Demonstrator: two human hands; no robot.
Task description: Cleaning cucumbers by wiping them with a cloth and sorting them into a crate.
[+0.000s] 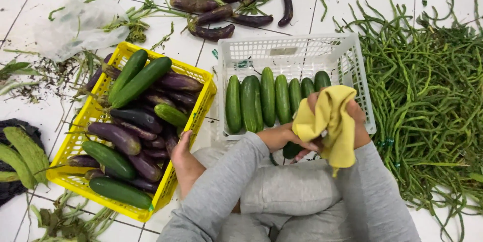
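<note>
While both hands close on one cucumber (292, 150), left hand (289, 139) gripping its end, right hand (352, 118) wrapping it in a yellow cloth (332, 123), it lies crosswise just outside the white crate's (365, 91) near edge

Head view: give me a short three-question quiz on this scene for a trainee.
1. True or false: the white crate holds only cucumbers.
2. What does the right hand grip?
A. a yellow cloth
B. a knife
C. a plastic bag
3. Which two vegetables fill the yellow crate?

Key:
1. True, as far as its contents show.
2. A: the yellow cloth, wrapped over a cucumber that the left hand holds.
3. Cucumbers and purple eggplants.
</note>
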